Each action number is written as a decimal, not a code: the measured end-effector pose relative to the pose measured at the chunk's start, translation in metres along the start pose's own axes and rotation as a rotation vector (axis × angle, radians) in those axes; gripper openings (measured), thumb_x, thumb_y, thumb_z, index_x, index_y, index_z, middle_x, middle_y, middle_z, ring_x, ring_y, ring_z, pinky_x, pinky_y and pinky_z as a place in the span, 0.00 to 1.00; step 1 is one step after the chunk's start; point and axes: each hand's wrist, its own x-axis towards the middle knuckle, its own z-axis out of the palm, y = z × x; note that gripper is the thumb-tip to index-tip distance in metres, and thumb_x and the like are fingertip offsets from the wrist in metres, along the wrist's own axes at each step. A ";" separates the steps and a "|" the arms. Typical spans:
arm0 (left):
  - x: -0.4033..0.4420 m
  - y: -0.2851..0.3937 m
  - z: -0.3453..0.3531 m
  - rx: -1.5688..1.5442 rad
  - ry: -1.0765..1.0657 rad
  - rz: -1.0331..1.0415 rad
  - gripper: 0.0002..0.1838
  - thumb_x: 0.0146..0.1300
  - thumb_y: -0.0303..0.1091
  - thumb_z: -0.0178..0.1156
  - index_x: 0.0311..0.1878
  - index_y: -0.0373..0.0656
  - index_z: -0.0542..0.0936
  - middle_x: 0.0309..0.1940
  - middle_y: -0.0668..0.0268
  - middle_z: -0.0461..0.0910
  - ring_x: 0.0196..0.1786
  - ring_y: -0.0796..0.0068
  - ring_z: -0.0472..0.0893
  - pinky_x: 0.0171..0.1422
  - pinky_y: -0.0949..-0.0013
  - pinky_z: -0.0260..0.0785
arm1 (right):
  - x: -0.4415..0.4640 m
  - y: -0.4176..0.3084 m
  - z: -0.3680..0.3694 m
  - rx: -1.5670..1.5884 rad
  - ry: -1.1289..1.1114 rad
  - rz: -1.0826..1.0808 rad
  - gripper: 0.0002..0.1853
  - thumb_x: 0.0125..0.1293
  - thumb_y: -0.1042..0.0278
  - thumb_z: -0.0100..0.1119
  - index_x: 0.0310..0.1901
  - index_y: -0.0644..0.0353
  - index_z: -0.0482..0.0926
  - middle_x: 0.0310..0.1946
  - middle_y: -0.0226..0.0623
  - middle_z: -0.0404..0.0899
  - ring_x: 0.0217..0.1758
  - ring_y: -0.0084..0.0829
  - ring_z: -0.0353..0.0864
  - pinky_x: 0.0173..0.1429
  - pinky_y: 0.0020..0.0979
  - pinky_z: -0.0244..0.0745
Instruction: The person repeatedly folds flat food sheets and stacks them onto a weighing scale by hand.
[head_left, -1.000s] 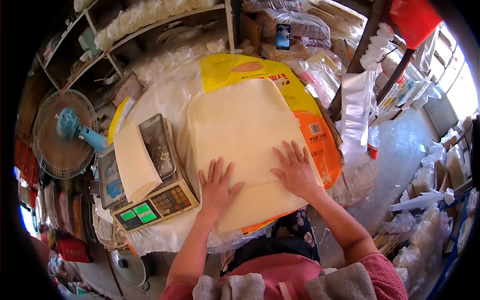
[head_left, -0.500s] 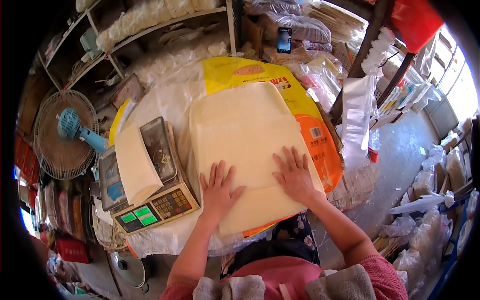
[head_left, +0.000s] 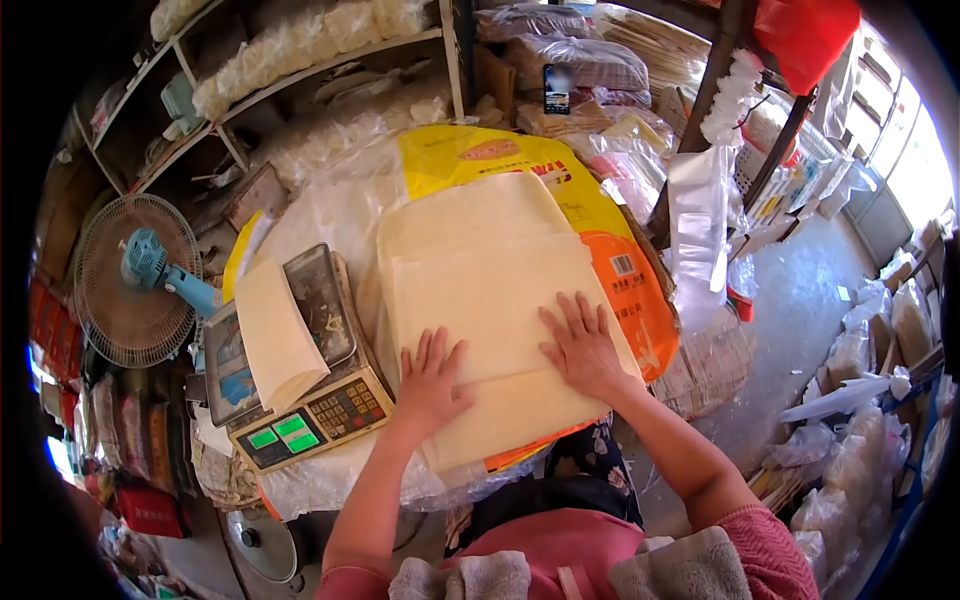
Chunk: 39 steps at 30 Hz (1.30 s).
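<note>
So, left hand (head_left: 430, 388), right hand (head_left: 588, 354) palm-down on sheets (head_left: 485, 290), fingers (head_left: 572, 318) spread.

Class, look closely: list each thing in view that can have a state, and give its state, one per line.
Left hand: palm down on the pale sheets, fingers spread
Right hand: palm down, fingers spread
Pale sheets: flat, overlapping
Scale: on, display lit green, loaded
Pale piece on the scale: bent, near end curled
Phone: screen lit
Fan: turning or not, unclear
</note>
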 end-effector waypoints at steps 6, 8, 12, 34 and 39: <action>-0.018 -0.040 -0.014 0.077 0.195 0.013 0.16 0.56 0.31 0.59 0.50 0.45 0.78 0.51 0.62 0.81 0.58 0.63 0.77 0.69 0.49 0.60 | 0.009 -0.012 -0.020 0.043 -0.152 0.028 0.30 0.71 0.48 0.48 0.71 0.50 0.60 0.73 0.46 0.51 0.77 0.53 0.45 0.75 0.58 0.42; -0.016 -0.017 -0.040 0.006 0.275 0.065 0.12 0.54 0.28 0.61 0.43 0.44 0.79 0.44 0.65 0.82 0.53 0.64 0.80 0.68 0.51 0.61 | 0.015 -0.046 -0.041 0.132 -0.123 -0.034 0.31 0.70 0.50 0.51 0.71 0.51 0.60 0.72 0.48 0.56 0.76 0.52 0.50 0.74 0.58 0.46; -0.009 0.016 -0.065 -0.067 0.530 0.214 0.15 0.53 0.23 0.63 0.47 0.40 0.77 0.46 0.61 0.80 0.55 0.63 0.78 0.68 0.55 0.63 | 0.040 -0.086 -0.064 0.218 -0.032 -0.308 0.30 0.56 0.76 0.56 0.63 0.59 0.67 0.56 0.44 0.76 0.61 0.42 0.74 0.67 0.56 0.62; -0.005 -0.001 0.007 -1.208 0.328 -0.482 0.29 0.56 0.24 0.65 0.63 0.36 0.69 0.49 0.57 0.80 0.54 0.74 0.78 0.57 0.70 0.71 | -0.012 0.016 -0.031 0.885 -0.120 0.440 0.13 0.64 0.63 0.63 0.37 0.67 0.79 0.24 0.35 0.75 0.28 0.20 0.74 0.34 0.29 0.69; 0.008 0.015 0.000 -0.406 0.384 -0.378 0.36 0.58 0.27 0.63 0.70 0.44 0.63 0.69 0.50 0.61 0.70 0.57 0.63 0.71 0.53 0.56 | -0.004 0.014 -0.030 0.595 -0.115 0.412 0.18 0.59 0.58 0.65 0.29 0.66 0.72 0.19 0.43 0.69 0.22 0.34 0.70 0.29 0.36 0.64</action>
